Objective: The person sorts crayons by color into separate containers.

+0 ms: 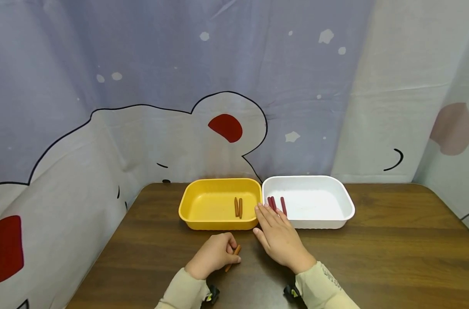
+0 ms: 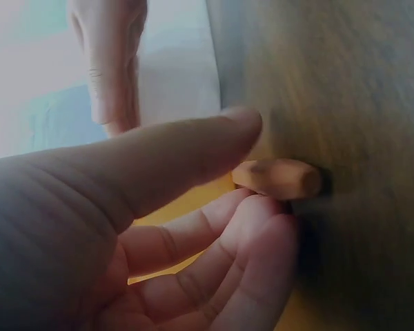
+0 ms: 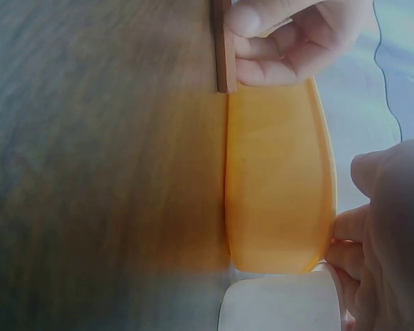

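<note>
My left hand point(image 1: 231, 252) rests on the brown table and pinches a short orange stick point(image 1: 233, 258), whose far end lies on the wood. The left wrist view shows the stick's tip point(image 2: 279, 178) between thumb and fingers. My right hand point(image 1: 267, 219) lies flat with straight fingers, its tips at the seam between the yellow tray point(image 1: 192, 206) and the white tray point(image 1: 334, 214). Two orange sticks point(image 1: 238, 207) lie in the yellow tray, three dark red sticks point(image 1: 276, 203) in the white one. In the right wrist view the orange stick point(image 3: 223, 48) lies by the yellow tray point(image 3: 279, 186).
The two trays stand side by side at the back of the table point(image 1: 392, 240), close to a printed curtain point(image 1: 234, 86) that hangs behind and to the left. The white tray's corner point(image 3: 283, 307) shows in the right wrist view.
</note>
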The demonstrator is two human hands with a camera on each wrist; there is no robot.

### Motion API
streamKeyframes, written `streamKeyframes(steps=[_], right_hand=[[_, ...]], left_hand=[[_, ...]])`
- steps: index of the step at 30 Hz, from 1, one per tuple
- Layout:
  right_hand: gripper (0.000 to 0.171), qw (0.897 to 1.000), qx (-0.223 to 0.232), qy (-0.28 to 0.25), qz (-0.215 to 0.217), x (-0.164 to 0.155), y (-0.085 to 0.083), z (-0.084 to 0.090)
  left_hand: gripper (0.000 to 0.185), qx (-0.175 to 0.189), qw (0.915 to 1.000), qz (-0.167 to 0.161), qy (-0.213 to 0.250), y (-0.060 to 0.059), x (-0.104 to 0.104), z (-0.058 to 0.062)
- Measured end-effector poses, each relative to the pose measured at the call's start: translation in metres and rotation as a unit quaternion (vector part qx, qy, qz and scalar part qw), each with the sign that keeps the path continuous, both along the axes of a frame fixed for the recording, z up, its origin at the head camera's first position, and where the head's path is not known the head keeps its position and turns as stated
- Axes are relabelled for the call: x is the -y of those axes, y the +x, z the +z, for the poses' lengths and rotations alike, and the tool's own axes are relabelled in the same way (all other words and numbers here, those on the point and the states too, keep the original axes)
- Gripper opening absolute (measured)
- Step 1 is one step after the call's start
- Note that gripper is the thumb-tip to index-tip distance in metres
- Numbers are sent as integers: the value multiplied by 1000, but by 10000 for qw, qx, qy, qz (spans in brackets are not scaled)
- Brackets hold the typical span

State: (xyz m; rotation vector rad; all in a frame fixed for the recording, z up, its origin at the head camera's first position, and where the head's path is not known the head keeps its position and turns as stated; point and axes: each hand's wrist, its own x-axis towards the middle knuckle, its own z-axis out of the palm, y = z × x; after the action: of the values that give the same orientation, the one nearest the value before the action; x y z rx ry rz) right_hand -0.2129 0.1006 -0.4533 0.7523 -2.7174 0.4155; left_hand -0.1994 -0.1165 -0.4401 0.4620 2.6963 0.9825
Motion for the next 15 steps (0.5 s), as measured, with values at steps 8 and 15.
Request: streamKeyframes(steps=[8,15], right_hand=[[57,10000,-15,-23,4,0,0,0],[57,10000,-39,-46,10,0,0,0]], left_hand=[[23,-131,9998,15,-155,1,-2,0],[19,208,9998,-8,50,2,0,1]])
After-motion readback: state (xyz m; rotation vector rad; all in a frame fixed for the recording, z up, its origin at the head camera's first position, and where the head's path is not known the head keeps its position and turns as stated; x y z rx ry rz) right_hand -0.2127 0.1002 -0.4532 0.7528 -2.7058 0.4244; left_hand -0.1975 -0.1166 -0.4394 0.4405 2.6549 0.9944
